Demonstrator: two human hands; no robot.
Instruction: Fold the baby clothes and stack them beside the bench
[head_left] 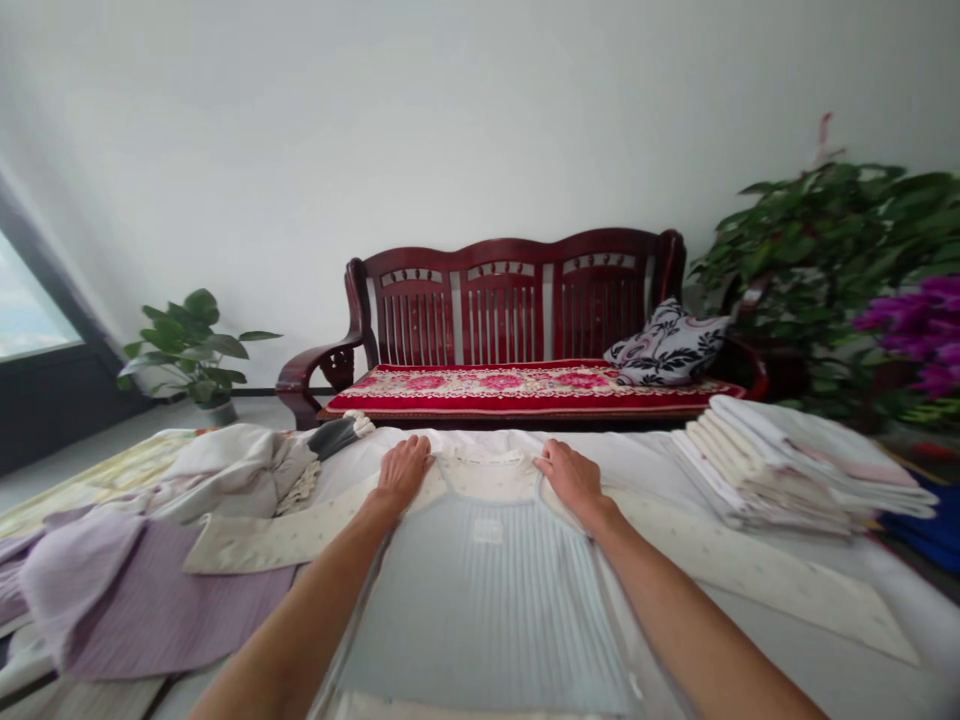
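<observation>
A cream long-sleeved shirt (757,590) with small printed marks lies spread on the white-covered table, its sleeves stretched out to both sides. On top of its body is a pale blue ribbed sleeveless top (480,590) with a light patch below the neckline. My left hand (405,470) is closed at the left shoulder by the collar, fingertips curled onto the cloth. At the opposite shoulder, my right hand (571,475) pinches the fabric between thumb and fingers. The left cuff overlaps a lilac garment (180,590).
A stack of folded pale cloths (780,470) sits at the right. Crumpled light garments (232,465) and a dark grey item (334,437) lie at the left. Beyond the table (810,660) stands a wooden bench (499,300) with patterned cushions (671,345). Potted plants (199,350) flank it.
</observation>
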